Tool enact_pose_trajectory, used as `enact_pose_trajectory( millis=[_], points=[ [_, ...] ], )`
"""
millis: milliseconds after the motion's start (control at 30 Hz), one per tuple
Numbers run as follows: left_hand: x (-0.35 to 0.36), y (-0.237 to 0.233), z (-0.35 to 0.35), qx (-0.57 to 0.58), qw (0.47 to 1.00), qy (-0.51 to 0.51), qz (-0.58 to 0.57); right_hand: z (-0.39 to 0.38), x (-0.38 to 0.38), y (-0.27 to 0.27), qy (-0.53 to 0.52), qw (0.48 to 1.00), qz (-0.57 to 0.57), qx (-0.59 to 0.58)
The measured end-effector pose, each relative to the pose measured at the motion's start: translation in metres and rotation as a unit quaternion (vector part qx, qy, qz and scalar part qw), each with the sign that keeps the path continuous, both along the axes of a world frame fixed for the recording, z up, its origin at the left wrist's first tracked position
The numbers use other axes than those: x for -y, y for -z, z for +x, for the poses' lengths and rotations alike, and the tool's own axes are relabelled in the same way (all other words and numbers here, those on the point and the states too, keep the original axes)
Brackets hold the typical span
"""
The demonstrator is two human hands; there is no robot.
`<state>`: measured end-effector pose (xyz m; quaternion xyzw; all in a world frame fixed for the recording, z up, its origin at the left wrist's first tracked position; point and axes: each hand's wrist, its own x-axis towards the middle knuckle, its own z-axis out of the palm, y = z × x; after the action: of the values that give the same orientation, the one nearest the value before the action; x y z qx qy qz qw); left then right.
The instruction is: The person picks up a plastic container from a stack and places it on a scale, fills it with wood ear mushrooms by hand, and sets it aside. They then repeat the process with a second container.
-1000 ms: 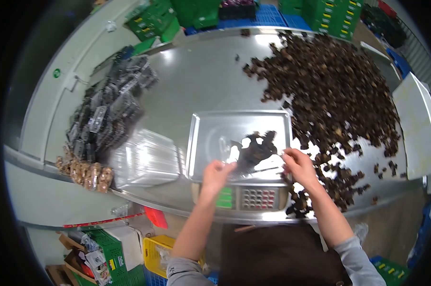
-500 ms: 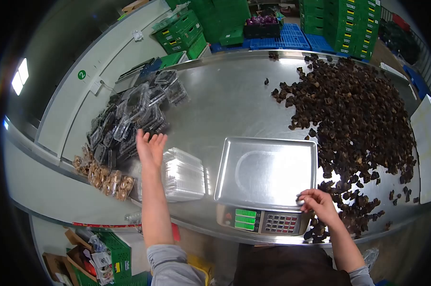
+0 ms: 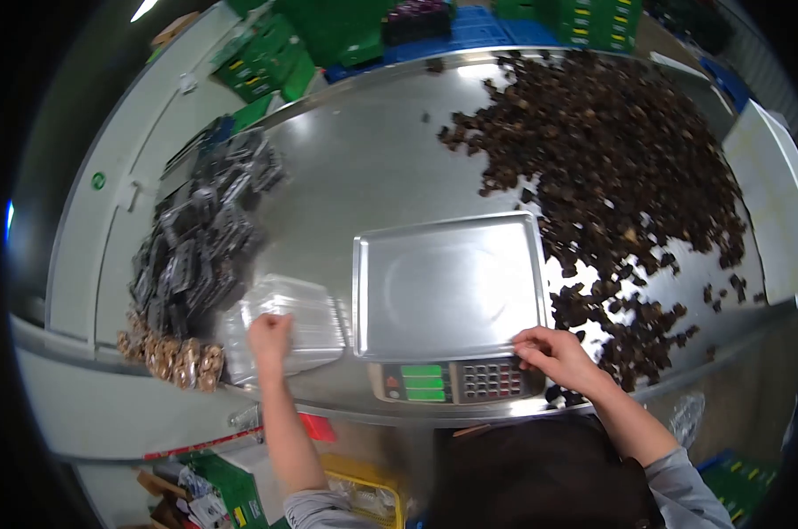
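Observation:
My left hand (image 3: 271, 337) has its fingers curled together at the left side of a stack of clear plastic containers (image 3: 306, 319), pinching a clear container that is blurred by motion. My right hand (image 3: 558, 357) is at the lower right corner of the scale's steel pan (image 3: 443, 291). Its fingers are closed, and what they hold, if anything, cannot be made out. The pan carries nothing. Below the pan are the green display and keypad of the scale (image 3: 456, 383).
A large spread of dark dried mushrooms (image 3: 611, 167) covers the table's right side. At left lie a heap of dark-looking clear containers (image 3: 196, 229) and bags of light brown mushrooms (image 3: 174, 360). Green crates (image 3: 258, 57) stand beyond the far edge; a yellow basket (image 3: 364, 489) is below.
My left hand came down from near the container heap to the clear stack, and its spread fingers closed. My right hand stayed by the pan's corner. The camera view shifted.

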<state>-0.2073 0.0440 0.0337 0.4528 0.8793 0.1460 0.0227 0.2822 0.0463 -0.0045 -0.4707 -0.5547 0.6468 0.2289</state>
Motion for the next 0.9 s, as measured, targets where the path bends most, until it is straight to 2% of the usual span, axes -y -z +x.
enact_pose_trajectory(
  millis=[67,100,133,167,267,333,367,433,533,600,833,867,900],
  points=[
    [0.005,0.007,-0.027,0.104,0.993,-0.026,0.042,0.001,0.004,-0.001,-0.021,0.999,0.027,0.014],
    [0.008,0.024,-0.062,0.195,0.978,-0.058,0.041,0.003,0.007,0.012,-0.029,0.998,0.058,0.02],
    [0.009,0.01,-0.05,0.269,0.958,-0.072,0.06,0.006,0.012,0.022,-0.034,0.995,0.089,0.03],
    [0.009,0.01,-0.048,0.301,0.946,-0.09,0.085,0.008,0.014,0.015,-0.036,0.995,0.085,0.043],
    [0.009,0.046,-0.092,0.371,0.916,-0.035,0.15,0.014,0.02,0.008,-0.025,0.996,0.077,0.029],
    [0.009,0.028,-0.087,0.422,0.899,-0.063,0.099,0.015,0.024,0.009,0.014,0.998,0.064,0.002],
    [0.01,0.036,-0.094,0.427,0.898,-0.053,0.092,0.016,0.026,0.012,0.017,0.996,0.087,0.005],
    [0.008,0.043,-0.117,0.492,0.865,-0.056,0.083,0.02,0.031,0.017,0.028,0.997,0.078,0.002],
    [0.0,0.041,-0.098,0.478,0.864,-0.096,0.124,0.029,0.037,0.015,0.041,0.997,0.059,-0.013],
    [-0.001,0.05,-0.115,0.466,0.868,-0.102,0.139,0.035,0.04,0.008,0.002,0.999,0.025,0.021],
    [0.006,0.076,-0.161,0.425,0.863,-0.156,0.224,0.055,0.064,0.026,0.018,0.999,0.001,0.032],
    [0.006,0.066,-0.14,0.425,0.863,-0.155,0.223,0.061,0.066,0.032,0.02,0.999,0.0,0.033],
    [0.009,0.045,-0.095,0.284,0.911,-0.16,0.254,0.069,0.07,0.039,0.059,0.998,0.027,0.026]
  ],
)
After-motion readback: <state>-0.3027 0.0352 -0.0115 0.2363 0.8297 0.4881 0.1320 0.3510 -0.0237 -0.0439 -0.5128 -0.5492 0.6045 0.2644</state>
